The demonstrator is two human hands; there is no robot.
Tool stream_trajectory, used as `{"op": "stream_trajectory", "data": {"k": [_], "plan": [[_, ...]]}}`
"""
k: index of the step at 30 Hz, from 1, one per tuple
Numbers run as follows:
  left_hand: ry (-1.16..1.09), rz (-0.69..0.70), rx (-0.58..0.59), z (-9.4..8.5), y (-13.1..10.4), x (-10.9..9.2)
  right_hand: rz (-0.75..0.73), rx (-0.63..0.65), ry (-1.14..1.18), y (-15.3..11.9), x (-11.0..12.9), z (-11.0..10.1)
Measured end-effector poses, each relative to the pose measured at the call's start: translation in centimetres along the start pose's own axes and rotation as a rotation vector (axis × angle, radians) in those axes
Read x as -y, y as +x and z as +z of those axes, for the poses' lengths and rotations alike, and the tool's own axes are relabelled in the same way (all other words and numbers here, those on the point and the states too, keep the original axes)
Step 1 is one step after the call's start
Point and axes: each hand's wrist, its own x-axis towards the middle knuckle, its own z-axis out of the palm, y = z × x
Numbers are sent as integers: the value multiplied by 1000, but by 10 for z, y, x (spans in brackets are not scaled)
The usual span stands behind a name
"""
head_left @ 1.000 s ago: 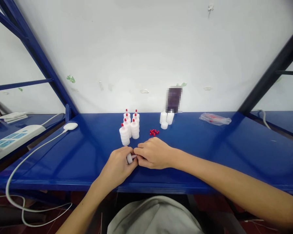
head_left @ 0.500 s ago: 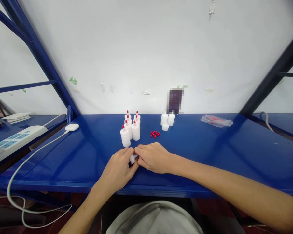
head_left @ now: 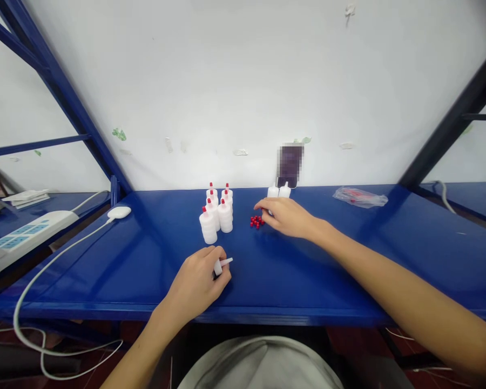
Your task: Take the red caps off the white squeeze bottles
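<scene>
My left hand point(head_left: 200, 278) is closed around a white squeeze bottle point(head_left: 217, 267); its bare nozzle points to the right, and most of the body is hidden in the palm. My right hand point(head_left: 285, 216) hovers at the right edge of a small cluster of red caps point(head_left: 255, 222), thumb and bent index finger apart, with nothing visible between them. Behind that hand stand white bottles point(head_left: 284, 191) with uncapped nozzles, partly covered by it. Left of the caps, several white bottles with red tips point(head_left: 225, 219) stand upright in two rows.
A clear plastic bag point(head_left: 360, 197) with something red in it lies at the back right. A dark pixelated object point(head_left: 290, 165) leans on the wall. On the left are a white charger with its cable point(head_left: 119, 212) and a power strip point(head_left: 32, 237).
My right hand has left the bottle nozzle and moved away and to the right, over to the red caps. The nozzle now shows. My left hand keeps its hold in place.
</scene>
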Motion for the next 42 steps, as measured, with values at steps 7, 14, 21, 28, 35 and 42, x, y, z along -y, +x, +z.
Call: {"op": "stream_trajectory", "data": {"k": [7, 14, 21, 28, 35, 42], "plan": [[-16, -8, 16, -1, 1, 0, -20, 122, 19, -3, 5, -7], [-23, -18, 22, -3, 0, -1, -49, 229, -49, -1, -5, 1], [-35, -13, 35, -3, 0, -2, -56, 236, -142, -1, -7, 4], [-39, -14, 38, -3, -1, -2, -28, 213, -191, -1, 7, -5], [-42, -21, 39, -2, 0, -1, 24, 266, -256, -3, 9, -4], [-40, -22, 36, -2, 0, -2, 39, 308, -262, -1, 7, -2]]}}
